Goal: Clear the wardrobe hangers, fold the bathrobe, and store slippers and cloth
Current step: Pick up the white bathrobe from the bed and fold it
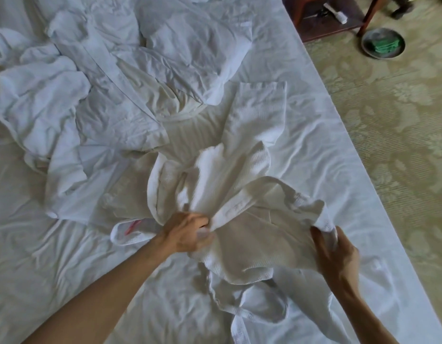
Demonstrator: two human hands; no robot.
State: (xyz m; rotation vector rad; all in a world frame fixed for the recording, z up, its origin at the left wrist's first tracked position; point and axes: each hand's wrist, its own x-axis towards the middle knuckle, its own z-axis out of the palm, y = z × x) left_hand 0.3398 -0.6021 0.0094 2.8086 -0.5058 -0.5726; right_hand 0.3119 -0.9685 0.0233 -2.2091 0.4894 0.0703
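A white waffle-weave bathrobe lies crumpled on the bed, one sleeve stretched toward the far side. My left hand grips a bunched fold of the robe near its collar. My right hand pinches the robe's edge at the right, lifting it slightly. The robe's belt trails toward the near edge of the bed. A small pink tag shows under the fabric left of my left hand.
A heap of rumpled white linen and pillows covers the far left of the bed. On the patterned carpet at the right stands a round metal dish holding a green cloth, next to a dark wooden table.
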